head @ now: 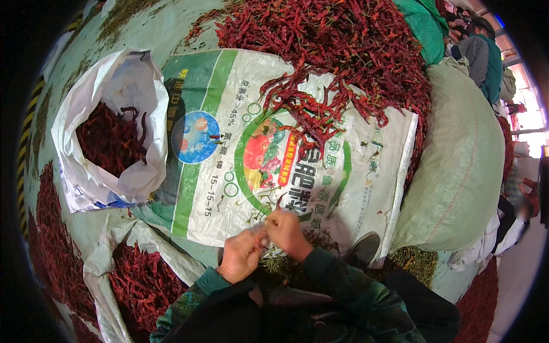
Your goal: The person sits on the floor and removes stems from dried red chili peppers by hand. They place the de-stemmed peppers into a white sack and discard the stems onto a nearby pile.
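Both my hands are together low in the middle, above the near edge of a flat printed woven sack (206, 171). My left hand (242, 255) has its fingers curled around something small and reddish that is mostly hidden. My right hand (285, 233) pinches at the same spot with thumb and forefinger; what lies between its fingertips cannot be made out. Loose dried red chillies (309, 115) are spread on the sack, beyond my hands. They join a large heap of dried chillies (326, 38) at the far side. Plucked stems (279, 263) lie beneath my hands.
An upright white sack (156, 171) holding chillies stands at the left. Below it is another open sack (96, 266) with chillies. A full pale green sack (463, 163) lies at the right, near a green sack (424, 30). A person (484, 55) sits at the upper right.
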Motion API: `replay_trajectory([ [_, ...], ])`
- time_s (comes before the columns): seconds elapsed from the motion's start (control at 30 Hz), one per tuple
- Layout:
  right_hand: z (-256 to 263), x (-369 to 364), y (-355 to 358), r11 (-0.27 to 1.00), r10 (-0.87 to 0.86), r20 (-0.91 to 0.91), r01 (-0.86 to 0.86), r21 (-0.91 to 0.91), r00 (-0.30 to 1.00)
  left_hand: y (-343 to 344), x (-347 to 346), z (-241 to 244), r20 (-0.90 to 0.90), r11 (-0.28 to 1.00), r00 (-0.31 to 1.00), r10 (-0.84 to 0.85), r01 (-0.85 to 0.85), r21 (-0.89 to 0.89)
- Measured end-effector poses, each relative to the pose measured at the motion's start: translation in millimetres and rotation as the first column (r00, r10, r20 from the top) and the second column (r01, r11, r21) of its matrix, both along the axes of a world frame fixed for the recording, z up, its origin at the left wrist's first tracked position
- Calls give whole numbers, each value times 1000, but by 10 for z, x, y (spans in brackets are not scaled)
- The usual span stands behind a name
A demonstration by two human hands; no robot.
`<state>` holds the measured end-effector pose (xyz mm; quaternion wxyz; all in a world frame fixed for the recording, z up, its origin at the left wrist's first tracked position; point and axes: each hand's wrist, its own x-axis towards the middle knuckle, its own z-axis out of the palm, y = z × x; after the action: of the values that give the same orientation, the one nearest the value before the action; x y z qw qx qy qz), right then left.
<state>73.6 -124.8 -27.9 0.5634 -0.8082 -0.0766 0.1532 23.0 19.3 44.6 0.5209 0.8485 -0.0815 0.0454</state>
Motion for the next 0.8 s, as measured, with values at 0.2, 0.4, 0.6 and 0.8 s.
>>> replay_trajectory([
  [0.2,139,480,-291,949,152,117,-112,-295,981,28,-65,-37,-601,750,798,33,-418,-513],
  [0.4,33,1386,-345,632,16,325,242,-736,945,40,-66,-118,-775,375,610,-164,-688,-621],
  [0.6,32,1116,-289,802,240,319,-3,-597,917,142,-156,-228,-776,370,608,-168,-690,-622],
  [0.8,19,661,-251,940,204,101,-166,-298,974,144,-113,-296,-821,309,563,-92,-768,-561],
])
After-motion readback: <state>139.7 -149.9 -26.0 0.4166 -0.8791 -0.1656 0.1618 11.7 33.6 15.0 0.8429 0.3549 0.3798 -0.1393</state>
